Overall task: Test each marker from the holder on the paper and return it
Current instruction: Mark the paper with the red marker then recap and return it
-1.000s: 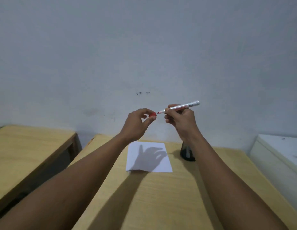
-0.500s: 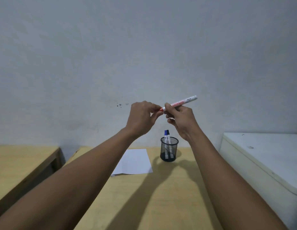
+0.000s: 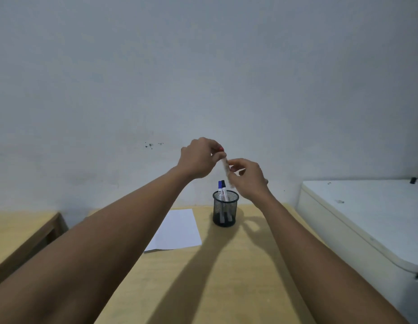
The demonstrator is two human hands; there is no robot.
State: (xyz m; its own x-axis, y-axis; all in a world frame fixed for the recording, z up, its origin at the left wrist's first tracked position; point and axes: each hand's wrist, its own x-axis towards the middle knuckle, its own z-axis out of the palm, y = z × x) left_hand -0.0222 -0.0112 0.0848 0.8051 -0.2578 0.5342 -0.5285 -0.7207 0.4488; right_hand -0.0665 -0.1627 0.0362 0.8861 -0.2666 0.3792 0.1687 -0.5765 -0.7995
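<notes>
Both hands hold a white-barrelled red marker (image 3: pixel 225 166) above the black mesh holder (image 3: pixel 225 208). The marker is blurred and stands nearly upright, its red cap on top. My left hand (image 3: pixel 198 157) pinches the capped upper end. My right hand (image 3: pixel 249 177) grips the barrel lower down. Two more markers (image 3: pixel 222 189), one with a blue cap and one with a black cap, stand in the holder. The white paper (image 3: pixel 177 230) lies on the wooden desk (image 3: pixel 217 277), left of the holder.
A second wooden desk (image 3: pixel 21 230) stands to the left across a gap. On the right is a white cabinet top (image 3: pixel 367 211) with small dark bits on it. A grey wall closes the back.
The red cap went back onto the marker's tip. The marker swung from nearly level to nearly upright and came over the holder. My right hand dropped lower.
</notes>
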